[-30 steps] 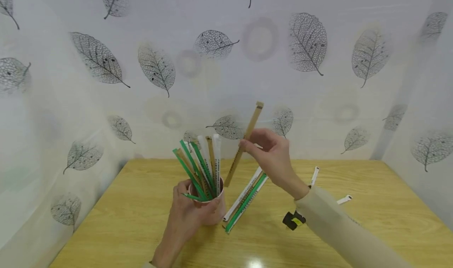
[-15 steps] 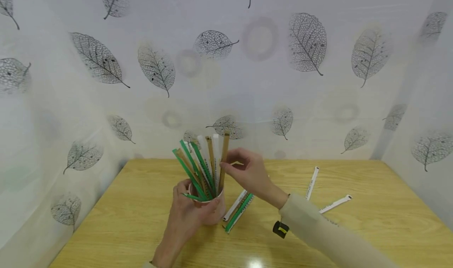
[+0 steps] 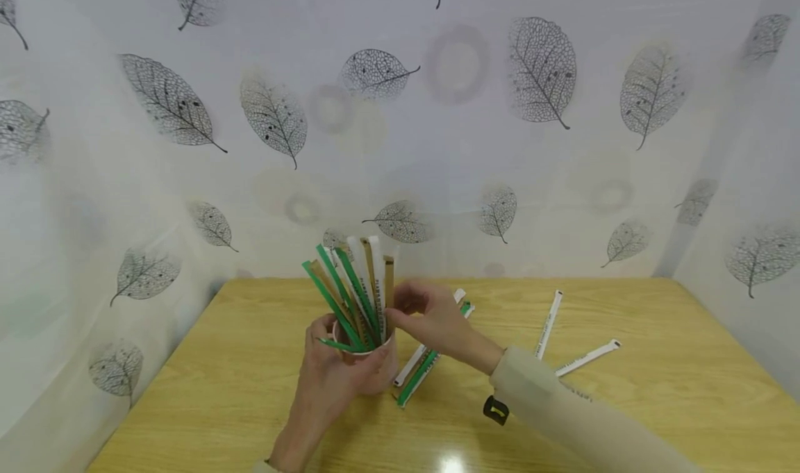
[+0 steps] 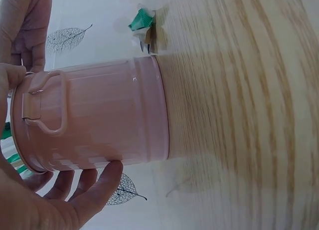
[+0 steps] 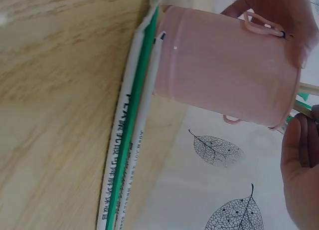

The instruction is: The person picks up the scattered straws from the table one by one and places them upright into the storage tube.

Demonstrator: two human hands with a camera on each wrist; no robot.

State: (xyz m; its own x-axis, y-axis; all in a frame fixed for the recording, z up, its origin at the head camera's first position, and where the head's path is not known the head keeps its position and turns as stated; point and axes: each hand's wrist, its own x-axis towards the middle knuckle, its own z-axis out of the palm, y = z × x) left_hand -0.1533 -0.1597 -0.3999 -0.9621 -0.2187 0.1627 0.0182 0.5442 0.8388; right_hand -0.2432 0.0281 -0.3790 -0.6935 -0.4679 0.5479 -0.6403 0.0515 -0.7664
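Note:
A pink pail (image 3: 382, 374) with small side handles stands on the table, full of upright paper-wrapped straws in green, white and brown. My left hand (image 3: 334, 376) grips the pail near its rim, thumb on the near side, as the left wrist view shows too. Between thumb and fingers of my right hand (image 3: 437, 324) is a brown wrapped straw (image 3: 389, 282), its lower end down inside the pail at the right side of the bunch. In the right wrist view the right hand (image 5: 301, 175) is at the pail's rim, and the straw's lower part is hidden.
Beside the pail lies a loose bundle of white, brown and green wrapped straws (image 3: 417, 378), partly under the right forearm. Farther right lie white wrapped straws (image 3: 550, 324), (image 3: 589, 358). A leaf-patterned curtain (image 3: 400, 146) hangs behind the wooden table (image 3: 656, 417).
My right hand has moved left and down, bringing the brown straw from the air beside the pail into it, and lower still since half a second ago. The left hand keeps its grip.

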